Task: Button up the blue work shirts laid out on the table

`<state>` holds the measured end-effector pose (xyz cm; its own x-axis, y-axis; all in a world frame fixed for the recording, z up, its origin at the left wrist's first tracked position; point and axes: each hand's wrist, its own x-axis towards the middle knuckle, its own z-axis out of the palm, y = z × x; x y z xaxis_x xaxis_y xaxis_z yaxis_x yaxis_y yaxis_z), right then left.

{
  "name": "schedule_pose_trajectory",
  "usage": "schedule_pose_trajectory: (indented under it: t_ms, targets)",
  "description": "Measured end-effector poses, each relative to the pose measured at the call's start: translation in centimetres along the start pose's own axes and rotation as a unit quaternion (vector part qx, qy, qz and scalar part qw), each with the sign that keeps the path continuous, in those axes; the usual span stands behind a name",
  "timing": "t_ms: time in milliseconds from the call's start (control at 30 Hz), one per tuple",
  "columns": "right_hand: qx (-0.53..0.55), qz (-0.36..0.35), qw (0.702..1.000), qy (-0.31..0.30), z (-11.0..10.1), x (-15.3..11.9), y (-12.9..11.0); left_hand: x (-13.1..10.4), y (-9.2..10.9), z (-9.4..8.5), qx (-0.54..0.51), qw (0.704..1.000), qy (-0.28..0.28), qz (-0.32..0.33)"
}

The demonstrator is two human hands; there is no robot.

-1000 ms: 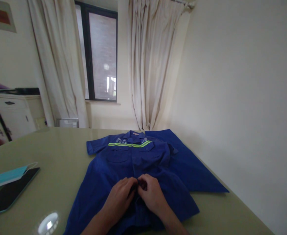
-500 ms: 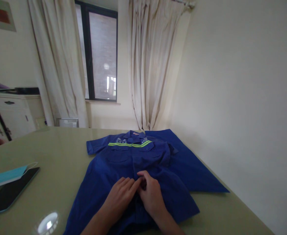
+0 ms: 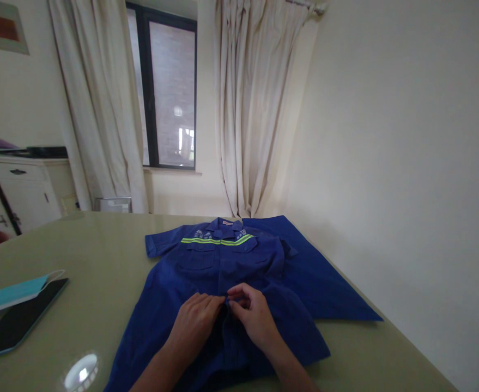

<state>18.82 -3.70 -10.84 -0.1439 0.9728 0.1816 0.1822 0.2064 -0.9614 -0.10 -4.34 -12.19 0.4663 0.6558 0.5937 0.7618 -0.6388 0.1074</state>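
A blue short-sleeved work shirt [image 3: 198, 261] with a yellow-green reflective stripe lies front up, its collar toward the window. Low on its front placket, my left hand [image 3: 196, 321] pinches the cloth between thumb and fingers. Close against it, my right hand [image 3: 253, 316] grips the placket's other side with thumb and forefinger. The fingertips of both hands nearly meet, and a fold of the placket rises between them. Any button there is too small to make out.
Under the shirt's right side spreads a flat blue cloth [image 3: 329, 288]. At the left of the green table [image 3: 100, 256] lie a black tablet-like slab [image 3: 22, 321] and a light-blue face mask [image 3: 14, 294]. A wall [image 3: 406, 190] borders the table's right side.
My hands have drawn slightly apart at the fingertips, and the left has shifted a little left. The placket between them is now lifted into a fold.
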Motion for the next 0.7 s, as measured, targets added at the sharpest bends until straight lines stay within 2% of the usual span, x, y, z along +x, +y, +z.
schedule_pose_trajectory:
  t_ms: [100,233,433,567,700]
  targets:
    - [-0.075,-0.019,0.997,-0.001,-0.04,-0.14,-0.44,-0.09,-0.07,-0.03,-0.02,1.0,0.009,0.002]
    - [-0.093,-0.022,0.995,-0.004,-0.16,-0.15,-0.51,0.01,-0.17,0.18,-0.081,0.996,-0.01,-0.047]
    - [-0.101,-0.01,0.994,-0.033,-0.04,-0.1,0.3,0.21,-0.37,0.74,-0.24,0.959,-0.071,-0.13]
    - [-0.108,0.003,0.993,-0.036,0.05,-0.12,0.34,0.02,-0.15,0.9,-0.224,0.959,-0.084,-0.149]
    - [-0.107,-0.002,0.994,-0.034,-0.29,0.06,0.16,0.05,0.09,0.59,-0.184,0.975,-0.054,-0.108]
